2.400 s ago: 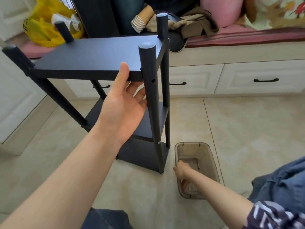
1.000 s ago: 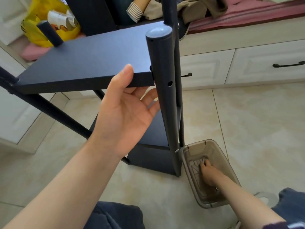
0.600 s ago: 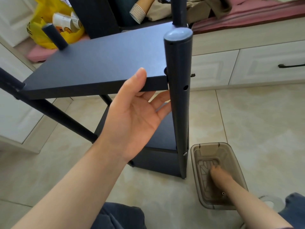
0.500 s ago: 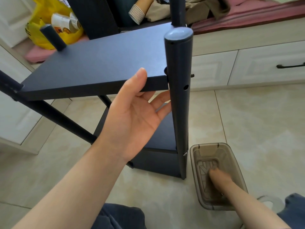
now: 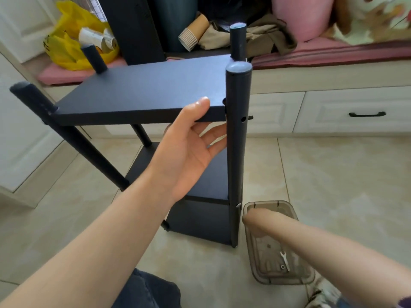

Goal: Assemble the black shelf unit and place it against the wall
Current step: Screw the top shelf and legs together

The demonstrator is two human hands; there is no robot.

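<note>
The black shelf unit [image 5: 144, 90] stands on the tiled floor in front of me, with three boards between four round posts. Its near right post [image 5: 238, 130] has an open hole just under the top board. My left hand [image 5: 189, 156] holds the top board's front edge beside that post, thumb on top and fingers underneath. My right hand [image 5: 255, 218] is blurred above the far end of a brown see-through tray [image 5: 304, 278], close to the post's foot. Whether it holds anything cannot be made out.
A small wrench [image 5: 284, 260] and a small fastener lie in the tray. White drawers [image 5: 367, 114] run under a pink-cushioned bench holding a yellow bag [image 5: 64, 47], stacked paper cups [image 5: 193, 34], clothes and a loose black board [image 5: 133, 30]. A white cabinet stands at left.
My right hand has come up out of the tray bottom toward the foot of the near right post. My left hand keeps its hold on the top board.
</note>
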